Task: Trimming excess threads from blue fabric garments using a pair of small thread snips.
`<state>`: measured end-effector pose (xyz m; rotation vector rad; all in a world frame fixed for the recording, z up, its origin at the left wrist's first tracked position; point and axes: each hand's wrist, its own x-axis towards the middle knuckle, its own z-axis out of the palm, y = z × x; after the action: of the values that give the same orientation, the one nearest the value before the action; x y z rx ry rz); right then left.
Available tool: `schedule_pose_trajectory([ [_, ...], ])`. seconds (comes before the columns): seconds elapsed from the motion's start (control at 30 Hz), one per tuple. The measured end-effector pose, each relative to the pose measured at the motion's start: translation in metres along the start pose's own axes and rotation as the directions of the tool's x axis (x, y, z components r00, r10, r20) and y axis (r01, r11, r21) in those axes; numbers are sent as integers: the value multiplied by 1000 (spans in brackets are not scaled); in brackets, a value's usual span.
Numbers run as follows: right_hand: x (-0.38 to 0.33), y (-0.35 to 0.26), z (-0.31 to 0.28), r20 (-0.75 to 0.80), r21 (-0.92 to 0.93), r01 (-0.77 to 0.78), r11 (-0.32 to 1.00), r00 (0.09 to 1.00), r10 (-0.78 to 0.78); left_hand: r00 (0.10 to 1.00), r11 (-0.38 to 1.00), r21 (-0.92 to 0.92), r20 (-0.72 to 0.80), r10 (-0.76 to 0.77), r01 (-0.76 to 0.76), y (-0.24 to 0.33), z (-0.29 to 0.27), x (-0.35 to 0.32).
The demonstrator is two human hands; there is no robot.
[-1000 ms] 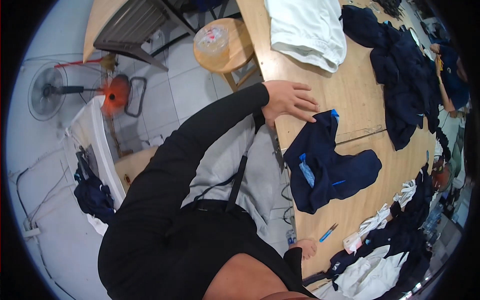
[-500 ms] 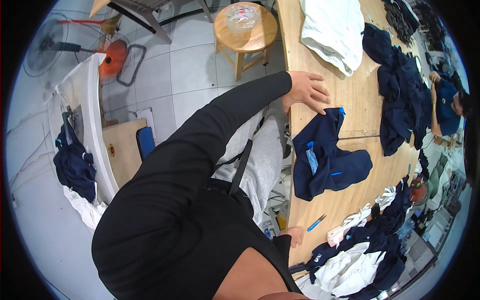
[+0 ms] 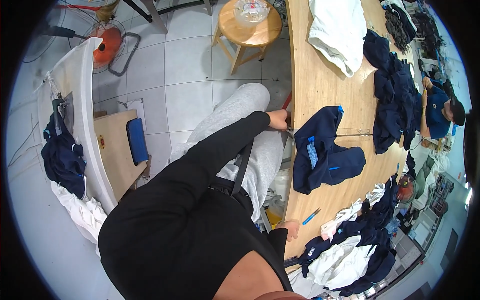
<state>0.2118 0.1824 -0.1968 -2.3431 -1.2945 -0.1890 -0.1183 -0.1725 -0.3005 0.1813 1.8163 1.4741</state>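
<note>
L hand [image 3: 278,119] sits at the near edge of the long pale wooden table [image 3: 320,85], its grip curled on something I can't make out; R hand [image 3: 291,229] rests loosely on the same edge, grip released, holding nothing. The dark navy cloth garment w/ light-blue trim [image 3: 325,150] lies flat on the table just beyond the L hand, so I'd say reach w/ both hands and smooth it from the near hem. Its light-blue label strip [image 3: 312,151] sits mid-garment; a blue pen [image 3: 311,216] lies near the R hand.
</note>
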Motion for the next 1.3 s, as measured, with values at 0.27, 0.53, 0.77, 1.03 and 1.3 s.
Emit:
schedule_pose_trajectory([
  [0.27, 7, 8, -24, 67, -64, 68, 996, 996, -64, 975, 971, -87, 4, 222, -221, 28, 8, -19],
  [0.53, 1, -1, -29, 171, -116, 49, 992, 985, -29, 976, 975, -69, -70, 208, -213, -13, 2, 15],
  [0.77, -2, 3, -50, 264, -114, 77, 991, 963, -45, 974, 952, -212, -97, 203, -220, -7, 1, 8],
  [1.03, -6, 1, -41, 175, -64, 35, 997, 984, -24, 997, 821, -571, 60, 49, -6, -1, 14, -1],
  [1.3, -7, -6, -40, 247, -24, -5, 1000, 969, 11, 967, 851, -499, 251, -36, 161, -19, 5, 13],
])
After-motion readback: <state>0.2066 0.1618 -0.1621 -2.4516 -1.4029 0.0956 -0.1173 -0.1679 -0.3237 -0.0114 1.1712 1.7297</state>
